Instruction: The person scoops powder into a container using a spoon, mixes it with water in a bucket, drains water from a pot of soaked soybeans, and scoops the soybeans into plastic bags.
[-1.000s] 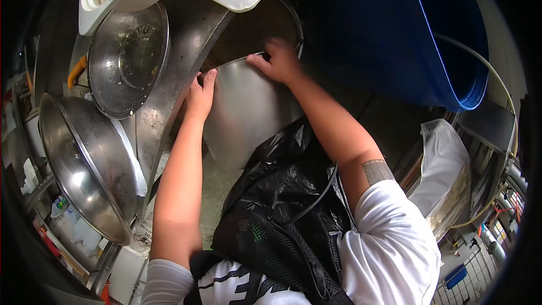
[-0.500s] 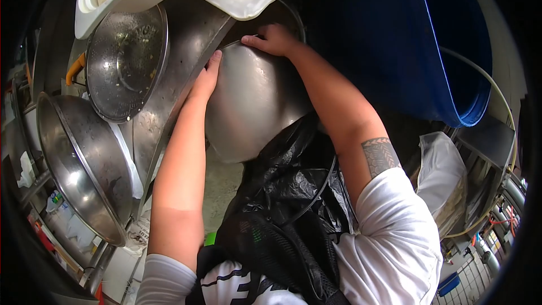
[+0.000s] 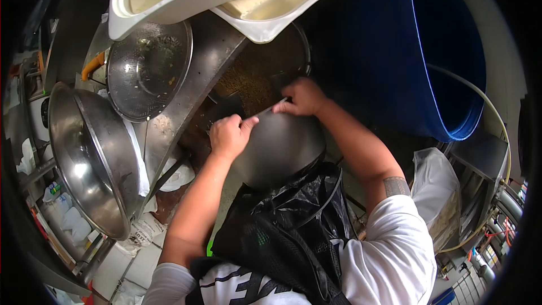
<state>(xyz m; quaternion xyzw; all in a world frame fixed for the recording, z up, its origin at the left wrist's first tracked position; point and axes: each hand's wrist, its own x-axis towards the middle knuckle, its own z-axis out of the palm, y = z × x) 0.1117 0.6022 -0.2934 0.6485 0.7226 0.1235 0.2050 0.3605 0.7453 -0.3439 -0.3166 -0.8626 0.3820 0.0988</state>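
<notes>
Left hand (image 3: 228, 137) and right hand (image 3: 305, 99) both clamped on rim of metal pot (image 3: 278, 149), just below them, bodyward. Grip evenly; mind black plastic (image 3: 302, 195) below.

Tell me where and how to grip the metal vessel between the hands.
Probably best by the rim, one hand on each side, coming from the wearer's side. The metal vessel shows a smooth wall toward the body, a thin edge at the far end, and no visible handle. The left hand and right hand are at that edge.
</notes>
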